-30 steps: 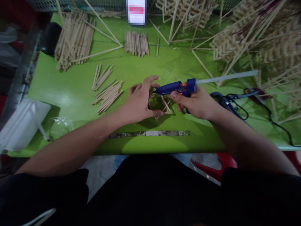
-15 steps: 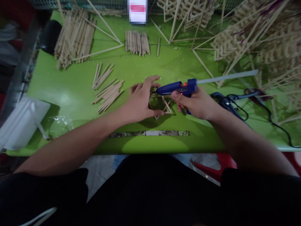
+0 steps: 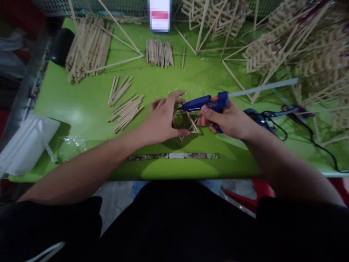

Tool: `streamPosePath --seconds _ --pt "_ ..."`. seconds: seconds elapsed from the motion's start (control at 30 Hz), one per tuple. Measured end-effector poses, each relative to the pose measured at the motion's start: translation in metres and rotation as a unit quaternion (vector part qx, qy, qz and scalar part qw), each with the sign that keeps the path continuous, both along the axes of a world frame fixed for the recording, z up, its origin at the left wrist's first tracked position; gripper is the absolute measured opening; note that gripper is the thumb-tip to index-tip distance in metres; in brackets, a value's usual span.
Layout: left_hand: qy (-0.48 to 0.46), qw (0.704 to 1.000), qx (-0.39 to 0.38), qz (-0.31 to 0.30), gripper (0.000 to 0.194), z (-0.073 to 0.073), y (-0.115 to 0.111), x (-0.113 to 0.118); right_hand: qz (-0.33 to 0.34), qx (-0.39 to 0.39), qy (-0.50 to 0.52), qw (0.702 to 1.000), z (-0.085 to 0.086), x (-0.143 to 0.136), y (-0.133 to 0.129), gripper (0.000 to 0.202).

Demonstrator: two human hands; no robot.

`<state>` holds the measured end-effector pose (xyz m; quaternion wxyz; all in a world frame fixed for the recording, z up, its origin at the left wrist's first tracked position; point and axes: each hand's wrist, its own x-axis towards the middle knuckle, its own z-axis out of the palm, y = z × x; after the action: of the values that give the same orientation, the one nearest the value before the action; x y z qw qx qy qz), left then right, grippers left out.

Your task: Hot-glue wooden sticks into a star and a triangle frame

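My right hand (image 3: 227,118) grips a blue hot glue gun (image 3: 200,104), its nozzle pointing left and a long pale glue stick (image 3: 263,89) sticking out of its back end. Under the nozzle is a small frame of thin wooden sticks (image 3: 193,123), on the green table (image 3: 163,82). My left hand (image 3: 166,118) curls around the frame's left side, with the thumb at the near edge and the fingers at the far edge. The nozzle tip meets the frame close to my left fingertips; the exact contact spot is hidden by them.
Loose short sticks (image 3: 128,112) lie left of my hands. Behind are a stick bundle (image 3: 159,53), a bigger bundle (image 3: 88,47) and a phone-like screen (image 3: 159,16). Assembled stick lattices (image 3: 261,54) crowd the right, near a corded tool (image 3: 259,120). A flat strip (image 3: 174,155) lies in front.
The glue gun's nozzle stays at the frame, and my right fingers have shifted slightly around the handle. My left hand keeps its place. The whole view has tilted a little.
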<state>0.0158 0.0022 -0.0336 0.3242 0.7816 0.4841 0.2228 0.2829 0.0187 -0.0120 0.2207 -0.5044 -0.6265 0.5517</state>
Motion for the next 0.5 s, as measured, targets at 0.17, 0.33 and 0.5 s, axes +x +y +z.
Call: streamPosePath --seconds 0.17,0.33,0.5 --pt "0.002 1.0 0.01 -0.001 0.124 -0.001 -0.001 0.0 -0.011 -0.004 0.01 1.0 -0.004 0.001 0.001 0.067" --pt "-0.003 1.0 0.008 -0.003 0.124 -0.001 -0.001 0.0 -0.011 -0.005 0.018 1.0 -0.006 0.001 -0.001 0.062" --pt "0.002 1.0 0.006 -0.013 0.124 0.001 0.0 -0.002 -0.005 0.005 0.021 1.0 -0.011 0.005 -0.001 0.055"
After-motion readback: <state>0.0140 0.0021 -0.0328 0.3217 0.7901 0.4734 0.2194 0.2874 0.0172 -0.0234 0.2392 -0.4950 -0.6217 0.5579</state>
